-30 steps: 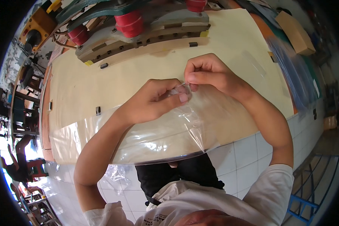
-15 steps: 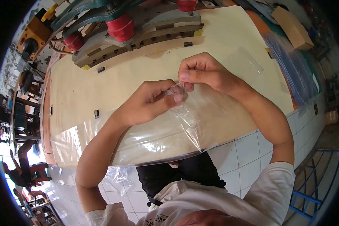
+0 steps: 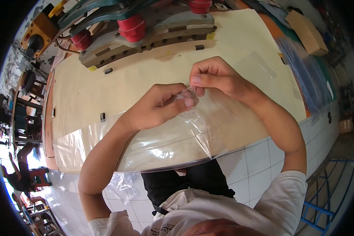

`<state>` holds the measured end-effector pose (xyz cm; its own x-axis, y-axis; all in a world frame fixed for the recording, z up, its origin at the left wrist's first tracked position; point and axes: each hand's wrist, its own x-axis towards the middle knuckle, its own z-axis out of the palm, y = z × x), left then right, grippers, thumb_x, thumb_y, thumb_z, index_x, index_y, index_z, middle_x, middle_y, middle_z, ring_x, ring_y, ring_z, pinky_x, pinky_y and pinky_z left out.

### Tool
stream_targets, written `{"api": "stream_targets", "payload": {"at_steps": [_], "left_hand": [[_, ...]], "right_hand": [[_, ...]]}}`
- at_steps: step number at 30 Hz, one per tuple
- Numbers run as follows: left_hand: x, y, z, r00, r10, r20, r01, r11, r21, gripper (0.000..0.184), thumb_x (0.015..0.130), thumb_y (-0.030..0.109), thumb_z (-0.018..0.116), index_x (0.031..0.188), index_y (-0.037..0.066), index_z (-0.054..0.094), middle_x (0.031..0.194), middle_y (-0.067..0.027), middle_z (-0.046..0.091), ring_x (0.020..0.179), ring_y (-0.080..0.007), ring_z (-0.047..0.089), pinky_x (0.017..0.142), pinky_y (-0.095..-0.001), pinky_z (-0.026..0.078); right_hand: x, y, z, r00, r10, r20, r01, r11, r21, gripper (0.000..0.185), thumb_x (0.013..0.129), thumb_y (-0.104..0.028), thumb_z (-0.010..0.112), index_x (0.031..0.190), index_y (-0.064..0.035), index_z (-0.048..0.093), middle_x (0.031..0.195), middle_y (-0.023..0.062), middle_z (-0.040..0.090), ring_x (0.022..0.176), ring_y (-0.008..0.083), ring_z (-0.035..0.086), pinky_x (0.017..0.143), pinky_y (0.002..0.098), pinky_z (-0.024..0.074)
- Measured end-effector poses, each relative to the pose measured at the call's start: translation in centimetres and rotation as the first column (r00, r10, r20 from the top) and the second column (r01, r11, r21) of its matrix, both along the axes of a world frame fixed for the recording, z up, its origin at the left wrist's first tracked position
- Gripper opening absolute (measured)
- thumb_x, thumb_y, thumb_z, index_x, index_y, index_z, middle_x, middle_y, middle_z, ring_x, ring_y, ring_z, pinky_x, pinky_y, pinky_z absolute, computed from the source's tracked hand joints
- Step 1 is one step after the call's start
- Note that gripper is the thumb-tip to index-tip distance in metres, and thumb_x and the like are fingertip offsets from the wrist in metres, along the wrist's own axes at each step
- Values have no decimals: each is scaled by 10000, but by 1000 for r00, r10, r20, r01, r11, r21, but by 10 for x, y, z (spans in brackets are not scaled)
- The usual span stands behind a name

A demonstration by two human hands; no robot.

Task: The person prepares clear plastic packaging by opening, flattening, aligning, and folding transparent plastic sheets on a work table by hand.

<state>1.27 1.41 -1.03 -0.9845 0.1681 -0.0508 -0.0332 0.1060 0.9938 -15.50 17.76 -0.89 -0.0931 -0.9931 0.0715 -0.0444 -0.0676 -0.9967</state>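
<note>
A clear plastic sheet (image 3: 165, 147) lies over the near part of the cream-covered table, its front edge hanging by my lap. My left hand (image 3: 163, 104) pinches a gathered bit of this sheet between thumb and fingers. Close beside it, my right hand (image 3: 212, 78) has thumb and forefinger pressed together on the same raised edge of plastic. The fingertips of both hands nearly meet. Whether the film is one layer or several I cannot tell. A small clear plastic piece (image 3: 259, 65) lies flat on the table beyond my right wrist.
A heavy press with red insulators (image 3: 131, 28) stands across the far side. Small black blocks (image 3: 108, 70) sit on the cream surface. A stack of bluish clear sheets (image 3: 308, 74) and a cardboard box (image 3: 306, 33) are at right. Crumpled plastic (image 3: 124, 185) lies on the tiled floor.
The view has shifted slightly, so the press and table appear a little lower and to the right. Both hands keep their pinch on the plastic, with hardly any movement.
</note>
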Motion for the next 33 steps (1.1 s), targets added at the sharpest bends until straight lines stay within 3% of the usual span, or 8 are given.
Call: {"api": "stream_targets", "payload": {"at_steps": [5, 13, 14, 16, 20, 22, 33], "left_hand": [[0, 0, -1, 1000, 5, 6, -5, 1000, 9, 187, 968, 149, 582, 1023, -25, 621, 1023, -44, 629, 890, -82, 527, 802, -249, 453], [-2, -3, -14, 998, 25, -57, -29, 997, -75, 221, 954, 215, 597, 1017, 7, 639, 850, -6, 611, 707, -58, 468, 638, -230, 401], [-2, -4, -13, 998, 27, -56, -31, 997, -73, 221, 954, 215, 597, 1017, 7, 639, 850, -6, 611, 707, -58, 468, 638, -230, 401], [-1, -5, -8, 999, -18, 31, 20, 996, -90, 259, 987, 219, 574, 1083, -18, 613, 968, -25, 623, 861, -79, 526, 754, -247, 431], [-2, -2, -9, 999, -11, 34, 14, 997, -69, 261, 987, 219, 575, 1079, -23, 613, 966, -25, 623, 859, -79, 526, 754, -248, 432], [-3, 0, -14, 995, 41, -89, -43, 999, -21, 227, 957, 207, 600, 1021, -7, 638, 830, -12, 615, 715, -62, 485, 651, -234, 423], [-2, 0, -11, 999, 27, -40, -27, 1000, -14, 232, 957, 194, 604, 1037, -22, 636, 887, -16, 627, 765, -61, 503, 685, -232, 436]], "right_hand": [[0, 0, 0, 1000, 8, -2, -8, 1000, -2, 238, 960, -217, 583, 867, -1, 615, 790, 35, 604, 747, 107, 561, 705, 257, 459], [3, -1, -3, 999, -32, 30, 34, 999, -36, 243, 961, -209, 600, 837, -6, 648, 712, 8, 602, 675, 76, 536, 633, 238, 417], [3, -1, -3, 999, -31, 31, 32, 999, -34, 243, 961, -209, 600, 837, -6, 648, 712, 8, 602, 675, 76, 536, 633, 238, 417], [2, -1, -4, 999, -32, 30, 33, 999, -37, 238, 963, -203, 597, 841, -5, 647, 712, 8, 601, 673, 77, 534, 635, 238, 418], [3, -1, -3, 999, -36, 26, 37, 999, -25, 241, 965, -207, 599, 845, -3, 644, 718, 11, 601, 676, 81, 532, 638, 241, 420], [4, -1, -1, 999, -33, 41, 34, 999, -19, 243, 967, -209, 598, 846, -3, 640, 724, 12, 600, 684, 83, 533, 641, 243, 421], [3, -1, -2, 998, -19, 60, 21, 999, -26, 234, 967, -199, 601, 848, -1, 639, 724, 12, 599, 686, 79, 529, 639, 241, 419]]}}
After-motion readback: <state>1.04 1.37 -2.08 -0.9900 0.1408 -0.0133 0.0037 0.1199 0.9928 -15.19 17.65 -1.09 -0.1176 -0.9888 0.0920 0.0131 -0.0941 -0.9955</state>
